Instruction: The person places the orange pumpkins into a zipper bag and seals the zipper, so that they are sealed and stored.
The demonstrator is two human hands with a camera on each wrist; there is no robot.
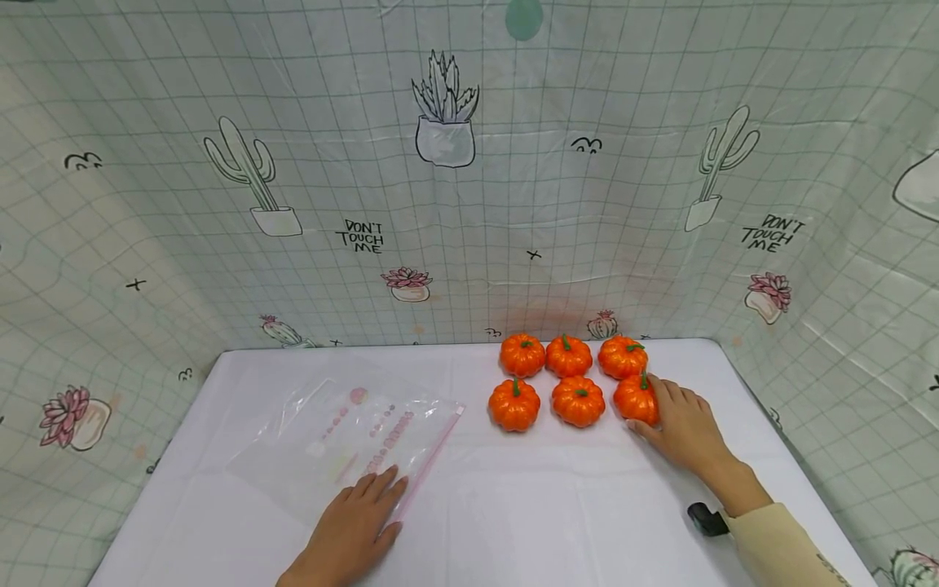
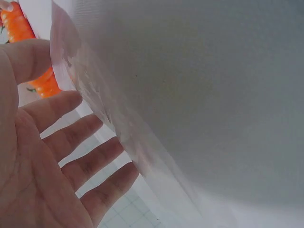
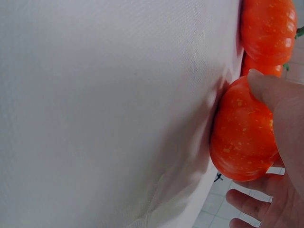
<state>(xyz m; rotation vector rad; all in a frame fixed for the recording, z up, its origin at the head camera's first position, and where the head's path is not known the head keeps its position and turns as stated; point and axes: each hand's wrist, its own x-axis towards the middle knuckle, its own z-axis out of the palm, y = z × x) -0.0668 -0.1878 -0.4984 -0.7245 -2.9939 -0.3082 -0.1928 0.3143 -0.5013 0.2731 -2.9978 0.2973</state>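
Note:
Several small orange pumpkins with green stems stand in two rows at the back right of the table. My right hand (image 1: 685,428) is round the front-right pumpkin (image 1: 635,399), which sits on the cloth. The right wrist view shows the thumb on one side of this pumpkin (image 3: 242,133) and fingers on the other. On the left lies a clear zip bag (image 1: 323,448) with pink print and a pink zip edge, flat on the table. My left hand (image 1: 352,526) rests on the bag's near corner, fingers extended; in the left wrist view the fingertips touch the bag (image 2: 109,109).
The front-middle pumpkin (image 1: 579,401) and front-left pumpkin (image 1: 514,405) stand beside the touched one, with more behind. A white cloth covers the table (image 1: 528,505). A patterned curtain (image 1: 484,212) rises behind and at both sides. A black device (image 1: 707,519) is by the right wrist.

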